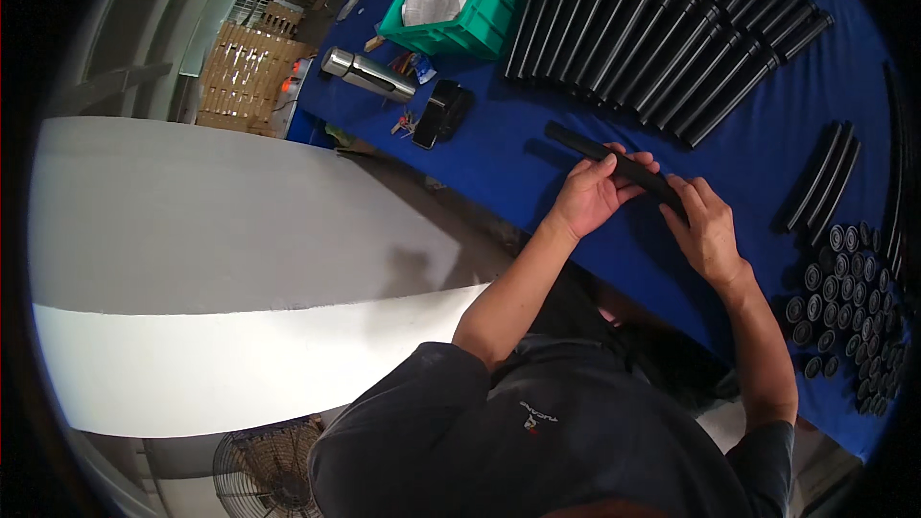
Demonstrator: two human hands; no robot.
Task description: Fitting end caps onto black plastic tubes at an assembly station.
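A black tube is held above the blue cloth, slanting from upper left to lower right. My left hand grips it around its middle, palm turned up and thumb on top. My right hand is closed over the tube's lower right end, which its fingers partly hide. Beyond my hands, rows of similar black tubes lie side by side. To the right of my right hand are several short black tubes and a spread of small round black caps.
A blue cloth covers the table. At the back stands a green crate with printed paper inside. Left of it lie a steel flask, a black phone-like device and keys. A fan stands at the lower left, below a white wall.
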